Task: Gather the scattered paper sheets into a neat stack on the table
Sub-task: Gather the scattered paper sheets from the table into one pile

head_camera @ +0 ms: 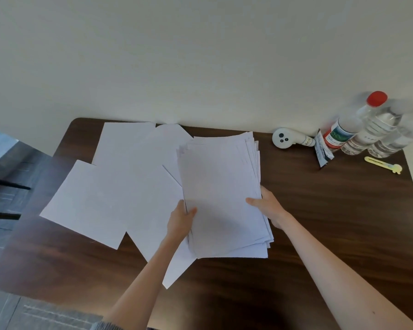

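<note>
Two hands holding uneven white paper stack [221, 186], edges fanned, loose sheets [119, 186] beside

One stack [221, 191], about four loose sheets [100, 201], three bottles [367, 129], one white gadget [283, 137], one yellow clip [383, 164], one sachet [321, 148].

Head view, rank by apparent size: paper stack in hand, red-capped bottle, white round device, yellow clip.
1. paper stack, by far.
2. red-capped bottle.
3. white round device.
4. yellow clip: about as long as the device but much thinner, so it is a close call.
</note>
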`<state>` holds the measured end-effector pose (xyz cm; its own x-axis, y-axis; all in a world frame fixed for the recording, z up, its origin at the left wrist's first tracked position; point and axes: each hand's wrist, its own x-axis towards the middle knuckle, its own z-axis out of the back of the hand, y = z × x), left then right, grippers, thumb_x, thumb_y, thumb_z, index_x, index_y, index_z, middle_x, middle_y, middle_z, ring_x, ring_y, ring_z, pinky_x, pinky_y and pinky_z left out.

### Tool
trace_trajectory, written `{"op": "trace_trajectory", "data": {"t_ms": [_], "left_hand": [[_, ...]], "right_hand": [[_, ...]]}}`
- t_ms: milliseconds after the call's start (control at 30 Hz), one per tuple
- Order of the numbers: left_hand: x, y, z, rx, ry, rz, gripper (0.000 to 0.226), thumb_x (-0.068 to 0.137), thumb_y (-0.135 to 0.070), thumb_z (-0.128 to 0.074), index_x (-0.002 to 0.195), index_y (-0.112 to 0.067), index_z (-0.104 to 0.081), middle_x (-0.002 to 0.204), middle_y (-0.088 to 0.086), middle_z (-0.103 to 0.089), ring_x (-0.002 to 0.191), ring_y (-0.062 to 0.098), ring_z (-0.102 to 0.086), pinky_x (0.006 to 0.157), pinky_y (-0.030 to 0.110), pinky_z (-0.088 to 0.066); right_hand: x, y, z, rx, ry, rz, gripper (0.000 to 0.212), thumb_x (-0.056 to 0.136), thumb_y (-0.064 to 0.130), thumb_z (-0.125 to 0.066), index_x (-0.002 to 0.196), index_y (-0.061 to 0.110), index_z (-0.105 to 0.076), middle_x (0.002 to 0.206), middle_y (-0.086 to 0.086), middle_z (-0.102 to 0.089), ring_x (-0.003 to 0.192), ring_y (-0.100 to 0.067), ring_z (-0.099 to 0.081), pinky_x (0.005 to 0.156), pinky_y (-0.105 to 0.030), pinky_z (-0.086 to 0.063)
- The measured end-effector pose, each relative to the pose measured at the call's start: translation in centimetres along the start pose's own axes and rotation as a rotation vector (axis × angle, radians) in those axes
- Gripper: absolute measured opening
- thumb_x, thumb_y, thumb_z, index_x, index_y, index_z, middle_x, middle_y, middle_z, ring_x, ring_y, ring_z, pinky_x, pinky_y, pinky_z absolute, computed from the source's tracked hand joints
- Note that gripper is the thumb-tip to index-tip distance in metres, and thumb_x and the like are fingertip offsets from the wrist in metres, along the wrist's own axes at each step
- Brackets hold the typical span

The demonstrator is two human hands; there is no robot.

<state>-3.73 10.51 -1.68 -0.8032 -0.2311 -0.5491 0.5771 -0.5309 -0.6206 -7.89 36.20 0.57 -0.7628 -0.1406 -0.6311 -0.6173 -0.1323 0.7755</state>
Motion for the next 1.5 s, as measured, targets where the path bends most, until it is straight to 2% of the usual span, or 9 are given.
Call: {"op": "trace_trajectory", "data": {"t_ms": [133,333,467,533,700,900,1100,1333,1500], "left_hand": [[-0.5,0.2,0.8,0.001,-0.025,-0.034,0.012,0.095,-0.022,-0.056,0.099,-0.01,-0.058,0.088,0.0,-0.063,0.084,0.023,-0.06,0.076,0.039,-0.051],[-1.9,2.3,3.7,-0.268,-0.077,0.097,0.023,0.094,-0.013,-0.061,0.116,-0.008,-0.057,0.102,0.013,-0.068,0.087,0.025,-0.068,0.069,0.033,-0.058],[-3.3,4.8,5.4,-0.105,-0.389,0.259,0.027,0.09,-0.019,-0.065,0.114,-0.01,-0.06,0.105,0.006,-0.068,0.094,0.024,-0.065,0.078,0.039,-0.052],[-4.0,5.6,5.7,-0.04,-0.532,0.439,0.041,0.085,-0.02,-0.069,0.121,-0.006,-0.054,0.121,0.013,-0.058,0.113,0.032,-0.054,0.08,0.04,-0.043],[-5.1,5.1,5.0,-0.022,-0.48,0.744,0.102,0.066,-0.038,-0.087,0.138,0.003,-0.027,0.137,0.021,-0.037,0.126,0.034,-0.038,0.097,0.041,-0.038],[-4.9,6.2,4.4,-0.205,-0.482,0.688,0.092,0.066,-0.021,-0.089,0.132,0.006,-0.031,0.132,0.026,-0.047,0.124,0.041,-0.047,0.096,0.046,-0.042],[-5.0,9.1,5.5,-0.381,-0.434,0.478,0.015,0.073,-0.017,-0.078,0.076,-0.01,-0.065,0.083,0.007,-0.068,0.09,0.032,-0.064,0.082,0.041,-0.053],[-4.6,7.4,7.0,-0.556,-0.222,0.225,0.014,0.097,-0.012,-0.057,0.091,-0.015,-0.068,0.096,0.007,-0.069,0.094,0.025,-0.065,0.082,0.04,-0.056],[-4.0,6.4,7.0,-0.549,-0.039,0.191,0.017,0.099,-0.013,-0.054,0.101,-0.01,-0.07,0.102,0.01,-0.071,0.093,0.024,-0.068,0.07,0.031,-0.056]], "right_hand": [[-0.7,-0.5,-0.1,0.132,-0.046,0.037,0.038,0.091,-0.006,-0.054,0.121,0.017,-0.058,0.118,-0.008,-0.066,0.104,-0.025,-0.065,0.087,-0.038,-0.054],[-2.1,-0.4,0.2,0.241,-0.083,0.013,0.034,0.09,-0.007,-0.055,0.108,0.02,-0.065,0.112,-0.009,-0.069,0.102,-0.03,-0.067,0.089,-0.047,-0.054],[-2.7,-0.4,-0.1,0.272,-0.058,0.005,0.034,0.089,-0.008,-0.056,0.113,0.015,-0.064,0.114,-0.012,-0.068,0.103,-0.033,-0.066,0.09,-0.049,-0.054],[-3.1,-0.4,-0.3,0.269,-0.048,0.001,0.033,0.09,-0.007,-0.056,0.115,0.014,-0.063,0.114,-0.012,-0.068,0.102,-0.033,-0.066,0.086,-0.046,-0.055],[-3.8,-0.8,-0.8,0.267,-0.023,-0.019,0.032,0.09,-0.007,-0.056,0.112,0.015,-0.063,0.113,-0.012,-0.068,0.101,-0.033,-0.066,0.081,-0.043,-0.055],[-4.3,-1.7,-0.7,0.265,-0.014,-0.042,0.034,0.09,-0.006,-0.057,0.118,0.013,-0.062,0.117,-0.013,-0.067,0.103,-0.034,-0.065,0.083,-0.045,-0.055],[-5.1,-1.7,-0.3,0.253,-0.001,-0.05,0.033,0.091,-0.005,-0.057,0.118,0.015,-0.061,0.115,-0.011,-0.067,0.102,-0.031,-0.065,0.076,-0.04,-0.055],[-5.2,-1.2,-1.3,0.245,0.056,-0.053,0.03,0.092,-0.002,-0.057,0.116,0.016,-0.06,0.109,-0.007,-0.068,0.095,-0.025,-0.068,0.062,-0.029,-0.057],[-4.5,-1.9,-2.5,0.225,0.07,-0.062,0.03,0.092,-0.003,-0.058,0.113,0.018,-0.062,0.111,-0.008,-0.069,0.099,-0.027,-0.067,0.072,-0.035,-0.056]]}}
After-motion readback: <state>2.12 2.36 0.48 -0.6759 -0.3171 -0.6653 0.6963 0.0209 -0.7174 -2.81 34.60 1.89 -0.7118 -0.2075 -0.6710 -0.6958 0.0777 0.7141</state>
